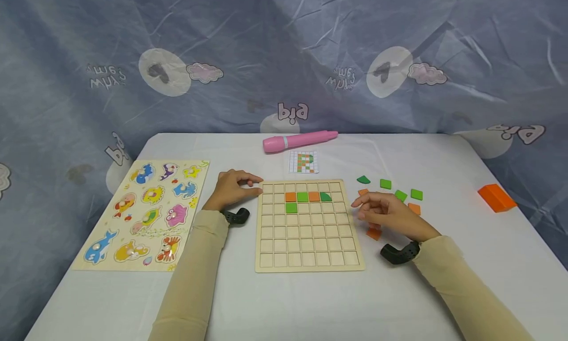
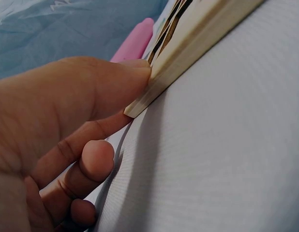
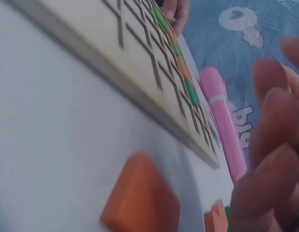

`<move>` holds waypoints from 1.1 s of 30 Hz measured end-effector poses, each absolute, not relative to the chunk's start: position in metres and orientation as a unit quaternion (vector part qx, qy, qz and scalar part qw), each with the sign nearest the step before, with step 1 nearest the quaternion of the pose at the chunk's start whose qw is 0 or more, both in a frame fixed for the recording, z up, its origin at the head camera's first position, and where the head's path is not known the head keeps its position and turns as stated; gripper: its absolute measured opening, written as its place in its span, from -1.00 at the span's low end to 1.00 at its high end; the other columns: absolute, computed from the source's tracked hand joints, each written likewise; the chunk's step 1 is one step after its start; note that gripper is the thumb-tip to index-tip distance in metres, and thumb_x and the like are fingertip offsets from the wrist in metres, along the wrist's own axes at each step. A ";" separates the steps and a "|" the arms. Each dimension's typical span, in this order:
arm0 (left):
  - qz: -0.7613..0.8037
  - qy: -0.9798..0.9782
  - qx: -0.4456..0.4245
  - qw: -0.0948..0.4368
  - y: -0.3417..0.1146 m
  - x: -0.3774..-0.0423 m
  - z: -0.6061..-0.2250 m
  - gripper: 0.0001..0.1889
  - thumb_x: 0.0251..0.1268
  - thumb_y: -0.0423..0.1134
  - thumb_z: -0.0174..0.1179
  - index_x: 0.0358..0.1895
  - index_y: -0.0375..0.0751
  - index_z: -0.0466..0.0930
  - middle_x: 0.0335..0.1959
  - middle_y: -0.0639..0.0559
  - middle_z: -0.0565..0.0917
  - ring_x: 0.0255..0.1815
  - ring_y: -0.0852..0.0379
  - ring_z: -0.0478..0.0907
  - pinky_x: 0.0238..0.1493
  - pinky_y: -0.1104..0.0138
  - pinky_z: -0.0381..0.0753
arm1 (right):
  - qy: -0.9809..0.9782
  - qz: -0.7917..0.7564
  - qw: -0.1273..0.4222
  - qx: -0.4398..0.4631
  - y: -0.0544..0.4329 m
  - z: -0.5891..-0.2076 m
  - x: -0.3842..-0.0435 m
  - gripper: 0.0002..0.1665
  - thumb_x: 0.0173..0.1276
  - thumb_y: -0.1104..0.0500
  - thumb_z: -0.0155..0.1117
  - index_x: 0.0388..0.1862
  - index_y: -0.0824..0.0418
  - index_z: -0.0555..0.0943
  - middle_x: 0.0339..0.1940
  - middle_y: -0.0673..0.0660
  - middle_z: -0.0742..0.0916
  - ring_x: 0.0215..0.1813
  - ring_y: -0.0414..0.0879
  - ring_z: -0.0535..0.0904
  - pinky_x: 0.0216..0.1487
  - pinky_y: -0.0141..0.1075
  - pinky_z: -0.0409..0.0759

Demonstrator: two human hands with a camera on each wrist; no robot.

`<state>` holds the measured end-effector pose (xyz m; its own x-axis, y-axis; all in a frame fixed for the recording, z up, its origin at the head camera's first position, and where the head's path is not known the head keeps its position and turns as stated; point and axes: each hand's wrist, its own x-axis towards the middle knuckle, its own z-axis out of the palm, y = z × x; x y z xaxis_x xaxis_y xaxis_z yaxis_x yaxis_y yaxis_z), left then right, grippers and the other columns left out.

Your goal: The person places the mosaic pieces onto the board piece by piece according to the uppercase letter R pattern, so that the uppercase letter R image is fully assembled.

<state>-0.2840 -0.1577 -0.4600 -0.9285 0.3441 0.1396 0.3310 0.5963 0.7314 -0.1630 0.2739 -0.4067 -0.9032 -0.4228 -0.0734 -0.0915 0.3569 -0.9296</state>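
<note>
A wooden grid board (image 1: 310, 231) lies flat on the table, with an orange square (image 1: 290, 197), a green square (image 1: 302, 197), another orange square (image 1: 314, 197) and a dark green quarter-round tile (image 1: 326, 197) in one row. One more green square (image 1: 291, 208) sits below the first orange one. At the board's far left corner my left hand (image 1: 232, 189) holds the edge between thumb and index finger; the left wrist view shows the thumb (image 2: 125, 79) on that edge. Just off the right edge hovers my right hand (image 1: 392, 213), fingers loosely bent, over orange tiles (image 1: 374, 233) that it partly hides.
Several loose green tiles (image 1: 385, 184) lie right of the board. Behind it are a small pattern card (image 1: 303, 162) and a pink pen-shaped object (image 1: 301, 140). A sea-animal puzzle board (image 1: 164, 215) lies left; an orange block (image 1: 497, 198) stands far right.
</note>
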 end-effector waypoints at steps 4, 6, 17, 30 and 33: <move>0.407 0.893 0.191 0.008 -0.158 -0.284 -0.460 -0.67 0.19 -0.09 0.60 0.01 -0.07 0.90 -0.43 0.19 0.63 -0.16 0.02 0.45 0.31 -0.03 0.12 | 0.816 -0.538 0.142 -0.158 0.288 -0.410 -0.153 -0.67 0.57 0.29 0.36 0.17 0.47 0.62 -0.20 0.10 0.75 -0.34 -0.09 0.62 -0.28 -0.32 0.61; 0.408 0.892 0.192 0.008 -0.158 -0.284 -0.460 -0.67 0.19 -0.10 0.60 0.01 -0.07 0.90 -0.43 0.19 0.63 -0.16 0.03 0.45 0.31 -0.03 0.12 | 0.820 -0.533 0.135 -0.159 0.295 -0.411 -0.148 -0.69 0.57 0.29 0.36 0.17 0.46 0.62 -0.20 0.12 0.76 -0.34 -0.08 0.63 -0.28 -0.32 0.61; 0.412 0.891 0.192 0.007 -0.158 -0.284 -0.460 -0.67 0.18 -0.10 0.60 0.01 -0.08 0.90 -0.43 0.17 0.63 -0.16 0.01 0.45 0.32 -0.03 0.11 | 0.819 -0.533 0.116 -0.179 0.315 -0.418 -0.138 -0.75 0.56 0.38 0.32 0.12 0.49 0.64 -0.28 0.16 0.75 -0.45 -0.06 0.60 -0.44 -0.30 0.59; 0.404 0.895 0.190 0.008 -0.159 -0.285 -0.462 -0.66 0.19 -0.07 0.59 0.02 -0.05 0.90 -0.42 0.18 0.63 -0.18 0.04 0.44 0.29 -0.02 0.12 | 0.812 -0.540 0.113 -0.191 0.319 -0.425 -0.139 -0.77 0.55 0.42 0.30 0.12 0.49 0.64 -0.28 0.12 0.74 -0.44 -0.09 0.58 -0.44 -0.32 0.57; 0.403 0.895 0.191 0.007 -0.160 -0.286 -0.463 -0.66 0.19 -0.06 0.58 0.02 -0.05 0.90 -0.43 0.18 0.63 -0.18 0.04 0.43 0.29 -0.03 0.12 | 0.816 -0.533 0.111 -0.194 0.320 -0.428 -0.139 -0.77 0.55 0.43 0.30 0.12 0.50 0.64 -0.28 0.07 0.73 -0.41 -0.11 0.59 -0.41 -0.34 0.57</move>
